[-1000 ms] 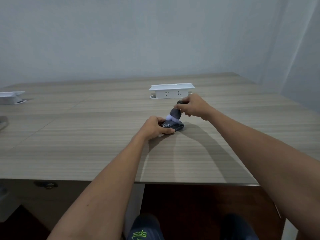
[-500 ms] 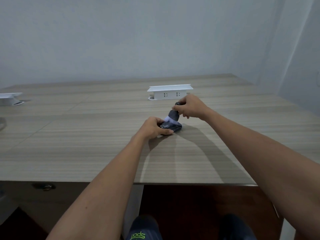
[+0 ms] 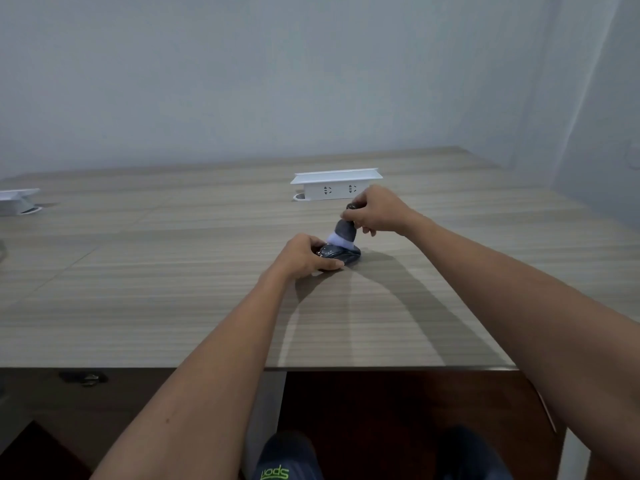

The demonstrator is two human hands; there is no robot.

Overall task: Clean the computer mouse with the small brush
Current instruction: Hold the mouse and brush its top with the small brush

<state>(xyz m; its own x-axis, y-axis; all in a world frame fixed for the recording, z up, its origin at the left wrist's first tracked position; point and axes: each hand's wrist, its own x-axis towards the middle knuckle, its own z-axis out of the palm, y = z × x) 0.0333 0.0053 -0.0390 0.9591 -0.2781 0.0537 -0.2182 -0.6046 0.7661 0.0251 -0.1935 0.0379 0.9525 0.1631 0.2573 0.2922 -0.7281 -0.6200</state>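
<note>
A dark computer mouse (image 3: 342,255) lies on the wooden table (image 3: 173,289) near its middle. My left hand (image 3: 304,256) grips the mouse from its left side and covers part of it. My right hand (image 3: 375,211) holds the small brush (image 3: 344,232) by its dark grey handle, upright and slightly tilted. The brush's white bristles press on the top of the mouse.
A white pop-up socket box (image 3: 336,185) stands on the table just behind my right hand. A second white socket box (image 3: 17,200) sits at the far left edge. The table's front edge runs below my forearms, with my shoes on the floor beneath.
The brush and my right hand have shifted very slightly over the mouse between frames. My left hand stays clasped on the mouse in the same place.
</note>
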